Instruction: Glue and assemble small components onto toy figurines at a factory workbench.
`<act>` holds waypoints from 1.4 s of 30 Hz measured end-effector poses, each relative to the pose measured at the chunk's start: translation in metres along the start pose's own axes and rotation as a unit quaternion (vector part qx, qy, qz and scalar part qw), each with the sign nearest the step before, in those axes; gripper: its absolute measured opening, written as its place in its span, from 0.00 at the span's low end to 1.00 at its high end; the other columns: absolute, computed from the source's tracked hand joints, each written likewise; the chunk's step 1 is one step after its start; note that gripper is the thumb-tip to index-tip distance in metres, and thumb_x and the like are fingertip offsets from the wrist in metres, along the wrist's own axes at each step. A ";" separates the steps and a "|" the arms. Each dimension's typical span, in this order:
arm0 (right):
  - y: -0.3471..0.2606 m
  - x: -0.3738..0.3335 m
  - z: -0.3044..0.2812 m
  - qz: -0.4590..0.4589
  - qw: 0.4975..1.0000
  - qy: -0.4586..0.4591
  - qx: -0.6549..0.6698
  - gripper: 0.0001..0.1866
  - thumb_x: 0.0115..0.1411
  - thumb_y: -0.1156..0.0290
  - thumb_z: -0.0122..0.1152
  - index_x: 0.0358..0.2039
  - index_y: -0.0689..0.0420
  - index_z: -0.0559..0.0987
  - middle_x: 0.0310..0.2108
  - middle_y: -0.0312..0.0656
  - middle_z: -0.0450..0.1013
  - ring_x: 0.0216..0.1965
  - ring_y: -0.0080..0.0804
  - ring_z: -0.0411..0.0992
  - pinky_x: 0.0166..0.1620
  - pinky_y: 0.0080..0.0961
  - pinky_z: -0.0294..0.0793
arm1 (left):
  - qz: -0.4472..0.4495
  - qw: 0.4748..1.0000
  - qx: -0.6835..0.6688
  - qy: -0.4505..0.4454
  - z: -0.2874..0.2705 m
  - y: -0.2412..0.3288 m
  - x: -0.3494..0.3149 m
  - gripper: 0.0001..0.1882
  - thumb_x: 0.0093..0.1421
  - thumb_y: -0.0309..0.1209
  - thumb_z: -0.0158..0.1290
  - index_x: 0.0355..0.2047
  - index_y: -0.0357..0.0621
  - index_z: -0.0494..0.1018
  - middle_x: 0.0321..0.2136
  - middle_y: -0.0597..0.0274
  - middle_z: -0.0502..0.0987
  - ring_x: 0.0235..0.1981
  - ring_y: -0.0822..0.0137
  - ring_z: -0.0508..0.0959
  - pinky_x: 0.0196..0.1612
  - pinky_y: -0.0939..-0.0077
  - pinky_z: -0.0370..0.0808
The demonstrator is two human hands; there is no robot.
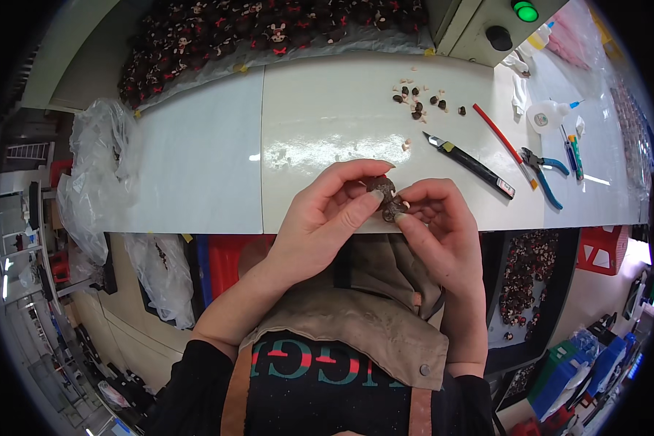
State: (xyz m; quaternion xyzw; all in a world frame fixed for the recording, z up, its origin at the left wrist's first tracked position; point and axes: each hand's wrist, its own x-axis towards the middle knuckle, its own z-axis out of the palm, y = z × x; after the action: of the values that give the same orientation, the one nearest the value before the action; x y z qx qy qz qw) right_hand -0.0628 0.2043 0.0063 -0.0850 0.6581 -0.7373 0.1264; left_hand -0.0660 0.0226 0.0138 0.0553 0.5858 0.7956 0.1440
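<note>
Just above the table's front edge, my two hands pinch a small dark-brown toy figurine (393,208) with rounded parts. My left hand (332,212) grips its upper left part between thumb and fingers, where a bit of red shows at a fingertip. My right hand (443,227) pinches its lower right part, beside a small pale spot. Fingers cover much of the figurine, and whether its parts are joined or separate I cannot tell. Beyond my hands lie several small dark round pieces (417,107) and tiny pale pieces (406,146).
Right of my hands lie a black utility knife (471,166), a red brush (503,134), blue-handled cutters (546,174) and a white dropper bottle (548,115). Many finished-looking dark figurines (280,33) fill the back. A tray of dark parts (527,280) sits lower right; plastic bags (98,171) hang left.
</note>
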 end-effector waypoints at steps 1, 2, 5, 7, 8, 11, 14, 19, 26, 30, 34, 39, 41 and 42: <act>0.001 0.000 0.000 0.001 1.000 -0.001 -0.001 0.15 0.54 0.86 0.54 0.43 0.63 0.68 0.39 0.39 0.68 0.41 0.21 0.69 0.46 0.17 0.69 | -0.004 1.000 -0.006 0.003 0.001 0.002 0.000 0.16 0.64 0.24 0.45 0.52 0.37 0.65 0.43 0.63 0.70 0.45 0.75 0.69 0.51 0.80 0.67; 0.003 0.000 -0.001 -0.009 1.000 -0.002 0.002 0.15 0.54 0.86 0.55 0.43 0.63 0.68 0.39 0.39 0.68 0.40 0.21 0.69 0.45 0.17 0.69 | -0.009 1.000 -0.012 0.005 0.001 0.002 0.000 0.16 0.64 0.24 0.45 0.52 0.36 0.65 0.43 0.63 0.70 0.45 0.75 0.70 0.51 0.80 0.67; 0.004 -0.001 -0.002 -0.016 1.000 -0.005 0.006 0.14 0.55 0.85 0.55 0.42 0.63 0.68 0.39 0.38 0.68 0.40 0.21 0.70 0.45 0.17 0.70 | -0.012 1.000 -0.016 -0.002 0.000 0.001 0.000 0.16 0.64 0.25 0.45 0.52 0.36 0.64 0.43 0.62 0.70 0.44 0.75 0.70 0.50 0.80 0.68; 0.004 -0.001 -0.001 -0.012 1.000 -0.008 0.006 0.14 0.55 0.85 0.55 0.42 0.63 0.68 0.39 0.38 0.68 0.40 0.21 0.70 0.44 0.17 0.70 | -0.015 1.000 -0.018 0.000 -0.001 0.000 -0.001 0.16 0.64 0.25 0.46 0.52 0.36 0.65 0.43 0.62 0.70 0.44 0.75 0.70 0.50 0.80 0.68; 0.004 -0.001 0.000 -0.010 1.000 -0.001 0.014 0.13 0.55 0.84 0.56 0.41 0.63 0.69 0.37 0.38 0.70 0.40 0.22 0.71 0.44 0.18 0.70 | -0.018 1.000 -0.020 0.000 -0.002 0.000 0.000 0.16 0.64 0.26 0.46 0.51 0.36 0.65 0.43 0.62 0.70 0.44 0.75 0.71 0.50 0.81 0.68; 0.004 -0.001 0.000 -0.009 1.000 0.004 0.016 0.12 0.55 0.83 0.57 0.40 0.63 0.70 0.36 0.38 0.71 0.39 0.22 0.72 0.43 0.19 0.70 | -0.021 1.000 -0.015 -0.013 -0.005 -0.002 0.001 0.15 0.63 0.27 0.47 0.50 0.37 0.66 0.42 0.61 0.70 0.44 0.75 0.71 0.49 0.81 0.68; 0.007 -0.001 -0.001 -0.024 1.000 -0.003 -0.010 0.12 0.55 0.83 0.58 0.40 0.63 0.70 0.36 0.38 0.71 0.38 0.22 0.72 0.43 0.19 0.71 | -0.021 1.000 -0.008 -0.005 -0.004 0.000 0.002 0.14 0.63 0.27 0.48 0.48 0.37 0.67 0.41 0.62 0.71 0.43 0.76 0.71 0.47 0.82 0.69; 0.007 -0.002 0.000 -0.028 0.999 -0.001 -0.022 0.12 0.55 0.82 0.58 0.40 0.63 0.70 0.36 0.38 0.71 0.38 0.22 0.71 0.43 0.19 0.71 | -0.038 0.999 -0.020 0.013 -0.001 0.001 0.001 0.12 0.63 0.28 0.49 0.46 0.37 0.68 0.38 0.65 0.71 0.39 0.78 0.71 0.43 0.84 0.70; 0.013 -0.004 -0.001 -0.006 0.997 0.020 0.071 0.12 0.57 0.81 0.56 0.42 0.63 0.69 0.36 0.38 0.70 0.38 0.22 0.71 0.43 0.20 0.71 | -0.086 0.995 0.041 0.042 0.001 0.006 0.003 0.11 0.62 0.32 0.50 0.40 0.37 0.70 0.30 0.69 0.72 0.32 0.82 0.70 0.34 0.88 0.68; 0.007 -0.003 0.002 0.009 0.997 0.013 0.077 0.12 0.58 0.77 0.56 0.42 0.64 0.68 0.35 0.39 0.71 0.37 0.22 0.71 0.44 0.20 0.74 | -0.045 0.995 0.078 0.039 0.002 0.002 0.002 0.11 0.65 0.35 0.46 0.39 0.42 0.70 0.30 0.72 0.70 0.27 0.83 0.66 0.28 0.89 0.65; 0.008 -0.003 0.000 0.008 0.998 0.008 0.064 0.12 0.59 0.76 0.56 0.43 0.64 0.68 0.36 0.40 0.71 0.37 0.23 0.71 0.44 0.22 0.75 | -0.042 0.995 0.079 0.039 0.003 0.003 0.004 0.11 0.64 0.35 0.47 0.39 0.41 0.70 0.29 0.71 0.70 0.26 0.83 0.66 0.27 0.89 0.65; 0.008 -0.004 0.001 0.009 0.998 0.006 0.065 0.12 0.60 0.76 0.55 0.43 0.65 0.67 0.36 0.40 0.71 0.38 0.23 0.71 0.44 0.23 0.75 | -0.034 0.995 0.084 0.045 0.003 0.002 0.002 0.11 0.64 0.35 0.48 0.39 0.40 0.70 0.29 0.71 0.70 0.25 0.84 0.66 0.25 0.90 0.64; 0.009 -0.005 0.001 0.010 0.997 0.006 0.071 0.12 0.60 0.76 0.55 0.43 0.64 0.67 0.37 0.40 0.70 0.38 0.23 0.71 0.45 0.22 0.74 | -0.037 0.995 0.080 0.043 0.003 0.002 0.002 0.11 0.64 0.35 0.48 0.39 0.40 0.70 0.29 0.71 0.70 0.25 0.84 0.66 0.25 0.90 0.63; 0.009 -0.005 0.001 0.011 0.997 0.006 0.077 0.13 0.59 0.76 0.55 0.43 0.64 0.67 0.38 0.40 0.70 0.39 0.23 0.71 0.46 0.22 0.73 | -0.037 0.995 0.079 0.044 0.003 0.003 0.002 0.11 0.64 0.35 0.48 0.39 0.40 0.70 0.29 0.71 0.70 0.25 0.84 0.66 0.25 0.90 0.63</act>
State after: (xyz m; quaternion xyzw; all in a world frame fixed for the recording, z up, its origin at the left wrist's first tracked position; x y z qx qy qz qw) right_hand -0.0572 0.2039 -0.0026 -0.0635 0.6008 -0.7851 0.1369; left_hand -0.0680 0.0250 0.0174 0.0100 0.6545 0.7424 0.1423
